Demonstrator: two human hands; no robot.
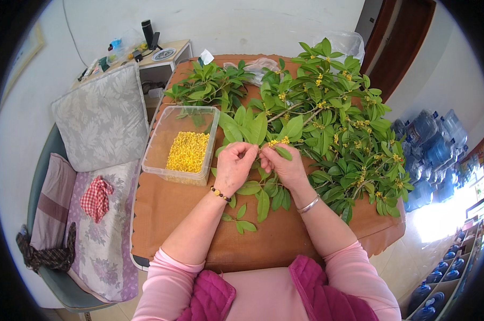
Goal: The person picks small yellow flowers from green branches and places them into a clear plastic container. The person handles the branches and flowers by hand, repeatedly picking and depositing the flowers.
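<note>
My left hand (236, 162), with a beaded bracelet at the wrist, pinches a leafy twig beside my right hand. Its thumb and forefinger meet near the stem. My right hand (281, 162), wearing a silver bangle, holds a sprig with small yellow flowers (279, 141) and a green leaf between the fingers. Left of the hands stands a clear plastic tub (155, 132) with loose yellow blossoms (188, 152) in it. A large heap of leafy flowering branches (330, 116) lies to the right and behind. Part of the twig is hidden by my fingers.
A brown cloth covers the table (170, 216). More leafy branches (212, 84) lie behind the tub, near a crumpled plastic bag (260, 68). A sofa with a cushion (101, 116) stands at left; water jugs (434, 140) are stacked at right.
</note>
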